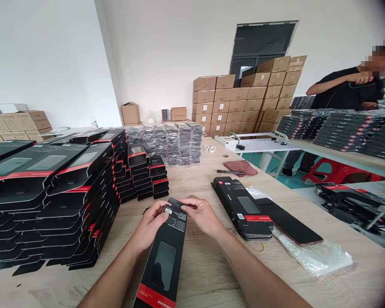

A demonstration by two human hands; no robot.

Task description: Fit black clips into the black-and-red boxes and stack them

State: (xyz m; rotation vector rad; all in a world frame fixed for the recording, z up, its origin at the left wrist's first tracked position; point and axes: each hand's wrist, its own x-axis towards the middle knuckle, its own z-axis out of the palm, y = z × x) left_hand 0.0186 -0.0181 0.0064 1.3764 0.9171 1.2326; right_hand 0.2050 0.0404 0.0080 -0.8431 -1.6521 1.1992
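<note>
A long black carton (pixel 176 239) with a clear window and a red band lies lengthwise in front of me, tilted slightly. My left hand (pixel 150 226) grips its far end from the left, thumb on top beside a white barcode label. At the same end, my right hand (pixel 201 216) pinches the edge of the end flap between thumb and fingers. To the right is a pile of flattened black cartons (pixel 234 205). Formed black cartons are stacked high on the left (pixel 64 188), with a smaller stack (pixel 141 175) behind my hands.
Plastic-wrapped dark packs (pixel 170 143) stand at the table's back. A black phone-like slab (pixel 295 226) lies on clear plastic bags (pixel 321 256); a pen (pixel 231 172) and brown cloth (pixel 244 167) are beyond. Another person (pixel 346 90) works at the right. Brown boxes (pixel 234 107) line the wall.
</note>
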